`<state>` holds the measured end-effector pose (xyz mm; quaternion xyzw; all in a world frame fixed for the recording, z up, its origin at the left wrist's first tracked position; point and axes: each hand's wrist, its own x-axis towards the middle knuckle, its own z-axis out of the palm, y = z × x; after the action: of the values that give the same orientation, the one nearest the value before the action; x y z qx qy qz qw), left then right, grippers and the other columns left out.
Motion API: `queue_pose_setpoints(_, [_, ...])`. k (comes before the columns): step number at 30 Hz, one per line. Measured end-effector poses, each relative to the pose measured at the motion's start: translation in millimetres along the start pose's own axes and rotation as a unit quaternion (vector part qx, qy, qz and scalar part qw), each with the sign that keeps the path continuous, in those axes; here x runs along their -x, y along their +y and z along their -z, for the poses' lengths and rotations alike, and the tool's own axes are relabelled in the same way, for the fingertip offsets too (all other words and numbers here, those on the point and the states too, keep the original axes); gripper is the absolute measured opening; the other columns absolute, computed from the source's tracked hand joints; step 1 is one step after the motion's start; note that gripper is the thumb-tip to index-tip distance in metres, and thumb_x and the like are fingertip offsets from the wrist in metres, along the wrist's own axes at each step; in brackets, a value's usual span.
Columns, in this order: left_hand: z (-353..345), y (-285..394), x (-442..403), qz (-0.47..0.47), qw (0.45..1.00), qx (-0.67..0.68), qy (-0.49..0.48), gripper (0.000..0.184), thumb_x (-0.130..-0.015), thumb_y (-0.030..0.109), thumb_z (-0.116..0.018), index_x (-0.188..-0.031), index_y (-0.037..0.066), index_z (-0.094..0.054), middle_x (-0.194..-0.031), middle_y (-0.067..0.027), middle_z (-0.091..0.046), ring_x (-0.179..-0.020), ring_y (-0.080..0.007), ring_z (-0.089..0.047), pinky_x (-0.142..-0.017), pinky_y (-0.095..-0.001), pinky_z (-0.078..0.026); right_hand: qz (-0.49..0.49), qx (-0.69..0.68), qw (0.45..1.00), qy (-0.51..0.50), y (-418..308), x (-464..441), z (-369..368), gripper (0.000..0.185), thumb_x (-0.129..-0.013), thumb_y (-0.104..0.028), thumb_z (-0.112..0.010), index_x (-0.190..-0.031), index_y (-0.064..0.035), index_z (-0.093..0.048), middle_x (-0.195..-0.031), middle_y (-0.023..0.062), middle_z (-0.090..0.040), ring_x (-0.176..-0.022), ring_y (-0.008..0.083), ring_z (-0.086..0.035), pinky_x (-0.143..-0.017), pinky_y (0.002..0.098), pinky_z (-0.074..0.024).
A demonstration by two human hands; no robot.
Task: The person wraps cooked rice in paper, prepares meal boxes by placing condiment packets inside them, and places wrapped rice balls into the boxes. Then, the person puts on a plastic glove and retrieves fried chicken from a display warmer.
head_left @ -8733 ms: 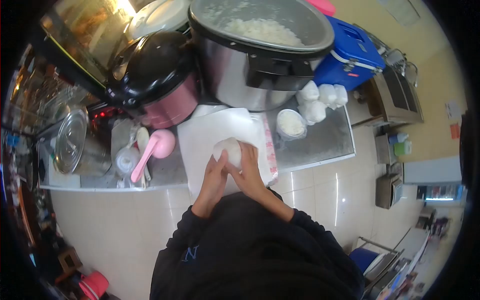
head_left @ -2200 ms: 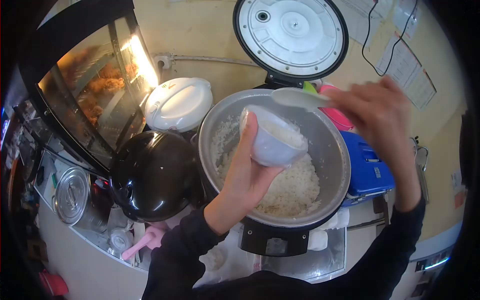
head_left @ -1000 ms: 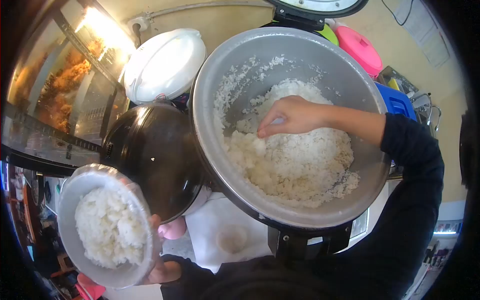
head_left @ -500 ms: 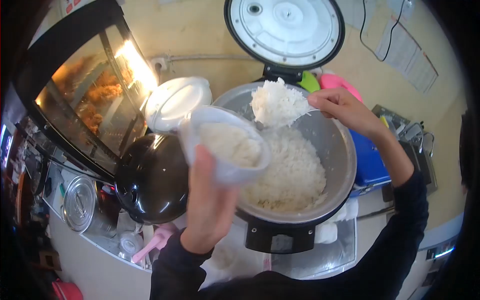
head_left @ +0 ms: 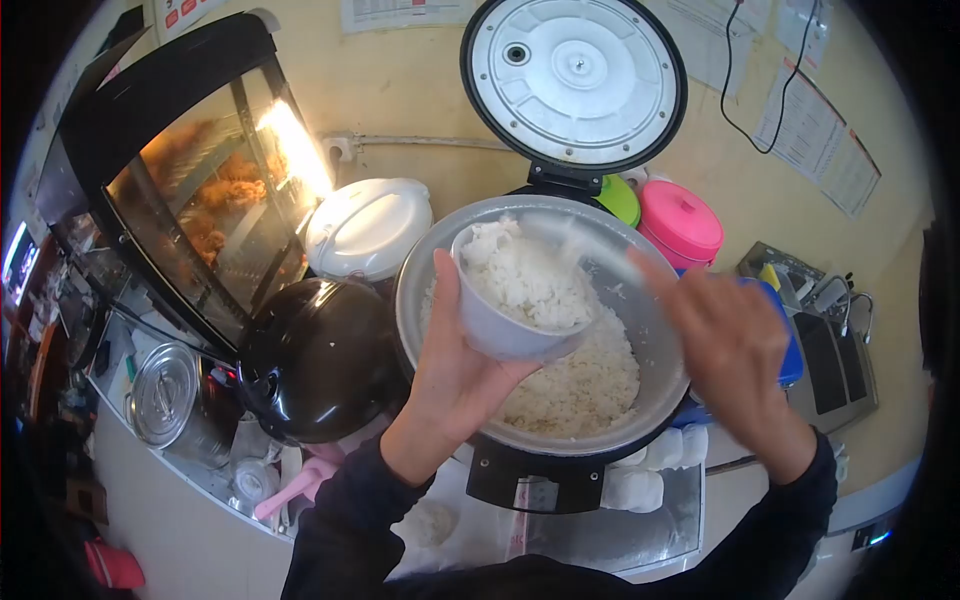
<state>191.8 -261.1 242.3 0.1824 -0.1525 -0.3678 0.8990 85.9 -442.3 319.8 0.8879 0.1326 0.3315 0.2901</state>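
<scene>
My left hand (head_left: 455,385) is closed around a white bowl (head_left: 525,342) and holds it tilted above the open rice cooker (head_left: 415,300). White rice (head_left: 515,270) is heaped in the bowl. More rice (head_left: 585,390) lies in the cooker's pot. To the right of the bowl, my right hand (head_left: 725,345) is blurred by motion, its fingers curled. It grips a rice paddle, whose blade is a pale smear against the rice at the bowl's right rim.
The cooker's lid (head_left: 575,80) stands raised behind. On the left are a lit glass cabinet (head_left: 215,200) with fried food, a white lidded container (head_left: 368,228), a dark dome (head_left: 320,360) and a metal canister (head_left: 165,395). A pink lidded pot (head_left: 682,222) stands right, near a sink (head_left: 835,355).
The bowl has moved right over the pot, and its rice is heaped higher. My right hand has come down and right; the clump of rice on the paddle is now in the bowl.
</scene>
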Motion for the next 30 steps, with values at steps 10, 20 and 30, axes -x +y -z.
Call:
queue_pose_setpoints(10, [3.3, 14.9, 2.1, -0.008, 1.000, -0.025, 0.015, 0.084, -0.083, 0.072, -0.037, -0.142, 0.013, -0.027, -0.144, -0.0161, -0.031, -0.131, -0.0366, -0.033, -0.102, -0.0585, -0.033, 0.102, 0.025, 0.994, -0.016, -22.9, -13.1, 1.5, 0.044, -0.079, -0.010, -0.053, -0.123, -0.0093, -0.057, -0.071, -0.0013, -0.041, -0.066, 0.0089, -0.048, -0.053, 0.0278, -0.0350])
queue_pose_setpoints(20, [18.9, 25.5, 14.5, -0.025, 0.996, -0.021, -0.085, 0.091, -0.077, 0.077, -0.039, -0.142, 0.013, -0.030, -0.143, -0.0155, -0.034, -0.130, -0.0350, -0.036, -0.101, -0.0574, -0.036, -0.153, -0.634, 0.753, -0.085, -24.3, -28.1, -20.3, 0.034, -0.093, -0.012, -0.050, -0.126, -0.0076, -0.055, -0.090, 0.0093, -0.065, -0.075, 0.0171, -0.061, -0.068, 0.0275, -0.0471])
queue_pose_setpoints(30, [41.4, 29.3, 22.7, -0.048, 0.993, -0.080, -0.077, 0.074, -0.088, 0.054, -0.051, -0.140, 0.005, -0.029, -0.139, -0.0105, -0.040, -0.128, -0.0239, -0.040, -0.107, -0.0412, -0.034, -0.146, -0.638, 0.754, -0.051, -22.2, -37.8, -26.2, 0.026, -0.093, -0.015, -0.052, -0.116, -0.0118, -0.064, -0.101, 0.0134, -0.067, -0.082, 0.0123, -0.063, -0.072, 0.0266, -0.0484])
